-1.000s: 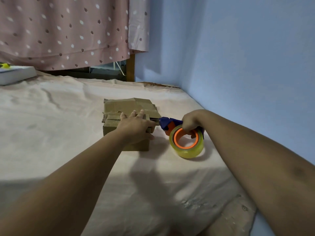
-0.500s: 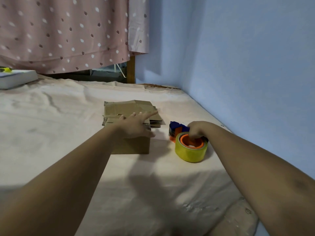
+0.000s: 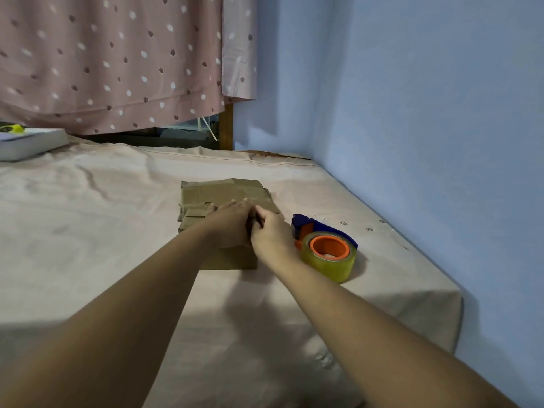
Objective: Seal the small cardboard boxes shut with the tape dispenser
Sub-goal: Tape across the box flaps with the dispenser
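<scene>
- Two hands together atop the small brown cardboard box (image 3: 235,259), mid-bed on the beige sheet (image 3: 117,231).
- Left hand (image 3: 232,219): flat, fingers straight, pressing the top flaps.
- Right hand (image 3: 272,234): against the left, fingers bent; pinching or only pressing, cannot tell.
- Blue tape dispenser with orange core and yellowish clear roll (image 3: 326,245): unheld, just right of the box, nearest the right hand.
- Probably a short rightward reach next.

Brown boxes (image 3: 223,192), blue-orange dispenser (image 3: 303,223) with yellowish tape (image 3: 329,265) — pink spotted curtain (image 3: 112,60).
</scene>
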